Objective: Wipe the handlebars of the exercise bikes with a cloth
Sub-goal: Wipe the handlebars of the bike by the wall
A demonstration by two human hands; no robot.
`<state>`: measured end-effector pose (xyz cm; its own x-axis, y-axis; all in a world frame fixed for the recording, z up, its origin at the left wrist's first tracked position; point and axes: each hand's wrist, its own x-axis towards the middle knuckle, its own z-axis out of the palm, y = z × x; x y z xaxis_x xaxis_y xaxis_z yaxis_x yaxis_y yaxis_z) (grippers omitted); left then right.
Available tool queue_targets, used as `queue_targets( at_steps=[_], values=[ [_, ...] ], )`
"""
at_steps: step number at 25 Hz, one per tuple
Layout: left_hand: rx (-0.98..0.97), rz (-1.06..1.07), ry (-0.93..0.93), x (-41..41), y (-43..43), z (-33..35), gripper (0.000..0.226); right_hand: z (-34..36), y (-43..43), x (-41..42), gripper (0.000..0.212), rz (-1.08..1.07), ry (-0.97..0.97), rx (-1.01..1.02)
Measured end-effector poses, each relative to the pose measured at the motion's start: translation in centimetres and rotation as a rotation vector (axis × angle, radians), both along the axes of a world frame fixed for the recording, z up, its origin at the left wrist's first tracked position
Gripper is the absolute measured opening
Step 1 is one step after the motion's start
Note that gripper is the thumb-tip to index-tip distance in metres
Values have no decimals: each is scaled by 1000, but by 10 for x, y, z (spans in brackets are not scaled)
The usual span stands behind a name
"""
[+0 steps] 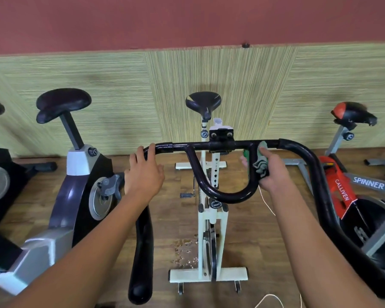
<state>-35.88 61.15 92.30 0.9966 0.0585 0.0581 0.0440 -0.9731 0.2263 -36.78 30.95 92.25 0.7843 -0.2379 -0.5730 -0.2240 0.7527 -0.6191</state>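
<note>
The left hand (143, 172) is gripping the black handlebars (220, 196) at their left bend, its fingers curling over the top of the bar. The right hand (271, 172) is gripping a grey-green cloth (261, 163), bunching it against the right limb of the inner loop, just under the cross bar, with the thumb pressing on the upper edge of the cloth. A small green thing (246, 153) is showing just past the right fingertips; what it is cannot be told. Between the two hands and below them, the white exercise bike (211, 218) is standing on the wooden floor (265, 230), its black saddle (203, 103) sitting beyond the hands, towards the striped wall panel (242, 85). A thin pale cord (267, 203) is hanging beneath the right wrist. Out past the left hand a grey and black bike (60, 196) is standing, and out past the right hand a red bike (342, 192) with a red and black saddle is standing. Small bits of debris (185, 252) are lying on the floor beneath the left forearm, beside the white frame.
</note>
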Motion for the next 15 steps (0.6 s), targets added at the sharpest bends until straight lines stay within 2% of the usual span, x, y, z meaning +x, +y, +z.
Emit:
queue_targets(
  at_steps=[3,6,8,12,15],
  values=[
    [-8,-7,0,0,1,0,65,-16,21,-35,36,4,-123,355],
    [-18,-13,-3,-1,1,2,64,-21,32,-30,31,-110,-232,537],
    [-37,-16,-10,-2,3,2,63,-23,36,-31,31,-173,-245,550],
    [-66,-17,-1,-1,3,3,62,-38,42,-62,33,-118,-244,593],
    [-85,-24,-2,-1,3,5,61,-33,44,-55,29,-107,-219,586]
  ],
)
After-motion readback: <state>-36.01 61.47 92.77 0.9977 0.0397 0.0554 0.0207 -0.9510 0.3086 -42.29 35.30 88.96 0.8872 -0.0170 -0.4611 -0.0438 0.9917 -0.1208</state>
